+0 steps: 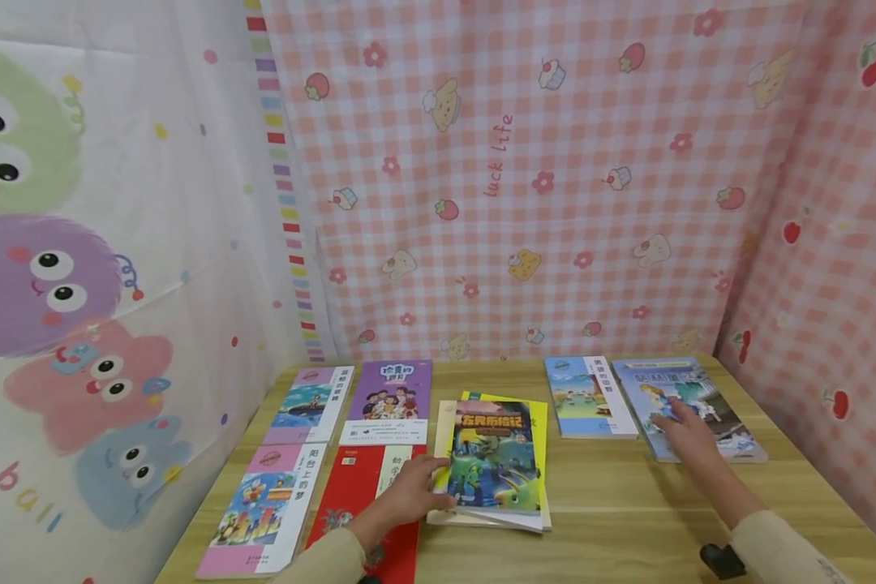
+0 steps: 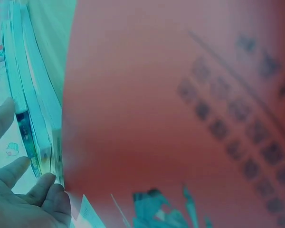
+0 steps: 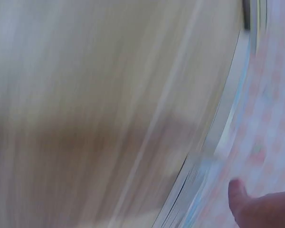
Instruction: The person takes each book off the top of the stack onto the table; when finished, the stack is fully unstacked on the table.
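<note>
A small stack of books lies at mid-table, with a dark, colourful comic-style book (image 1: 492, 458) on top, a yellow book (image 1: 542, 454) and a cream book beneath it. My left hand (image 1: 418, 488) is at the stack's left edge, its fingertips right at the book sides. In the left wrist view that hand (image 2: 26, 199) shows loosely bent fingers beside the stacked page edges. To the right, my right hand (image 1: 680, 430) reaches over a blue picture book (image 1: 723, 414), fingers extended upon its cover. The right wrist view is blurred and shows part of that hand (image 3: 261, 209) near book edges (image 3: 190, 185).
On the left lie a red book (image 1: 350, 487), a purple-and-white book (image 1: 388, 405) and two pink-and-white books (image 1: 255, 511). A blue-and-white book (image 1: 587, 397) is beside the blue picture book. Patterned cloths (image 1: 511, 227) hang behind and at both sides of the wooden table (image 1: 599, 535).
</note>
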Demonstrator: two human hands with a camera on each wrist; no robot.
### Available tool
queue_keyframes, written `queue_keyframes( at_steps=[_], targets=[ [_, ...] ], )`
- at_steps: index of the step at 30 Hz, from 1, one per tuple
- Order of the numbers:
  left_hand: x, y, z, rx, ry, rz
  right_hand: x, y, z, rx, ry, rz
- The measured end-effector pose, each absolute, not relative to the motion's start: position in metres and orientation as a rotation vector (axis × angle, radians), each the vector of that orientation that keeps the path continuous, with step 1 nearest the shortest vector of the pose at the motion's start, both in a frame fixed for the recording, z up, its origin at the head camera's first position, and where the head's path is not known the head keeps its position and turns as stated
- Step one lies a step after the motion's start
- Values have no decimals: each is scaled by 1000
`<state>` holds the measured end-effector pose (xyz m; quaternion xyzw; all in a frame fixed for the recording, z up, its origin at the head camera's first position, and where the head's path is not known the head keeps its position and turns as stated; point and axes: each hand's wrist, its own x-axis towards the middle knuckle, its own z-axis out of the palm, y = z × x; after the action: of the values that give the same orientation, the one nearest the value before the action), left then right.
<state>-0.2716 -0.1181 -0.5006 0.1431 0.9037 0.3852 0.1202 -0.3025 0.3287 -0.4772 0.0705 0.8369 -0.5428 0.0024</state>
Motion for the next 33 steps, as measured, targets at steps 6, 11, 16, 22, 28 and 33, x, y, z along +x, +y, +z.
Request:
queue_keyframes(
  at_steps=[6, 11, 16, 22, 28, 33],
  targets=[
    [-274, -126, -503, 441, 2594, 1174, -290, 262, -488, 41, 2378, -1893],
    [-274, -131, -505, 445, 2552, 1208, -277, 220, -496, -16, 2240, -1953],
    [-275, -131, -504, 426, 2546, 1202, -270, 194, -502, 51, 2233, -1957],
    [-276, -132, -506, 447, 2557, 1181, -266, 179, -510, 123, 2262, -1924],
    [-276, -132, -507, 437, 2546, 1184, -264, 169, -514, 176, 2254, -1896],
    [-277, -132, -507, 439, 2534, 1195, -263, 165, -514, 182, 2269, -1899]
  ],
)
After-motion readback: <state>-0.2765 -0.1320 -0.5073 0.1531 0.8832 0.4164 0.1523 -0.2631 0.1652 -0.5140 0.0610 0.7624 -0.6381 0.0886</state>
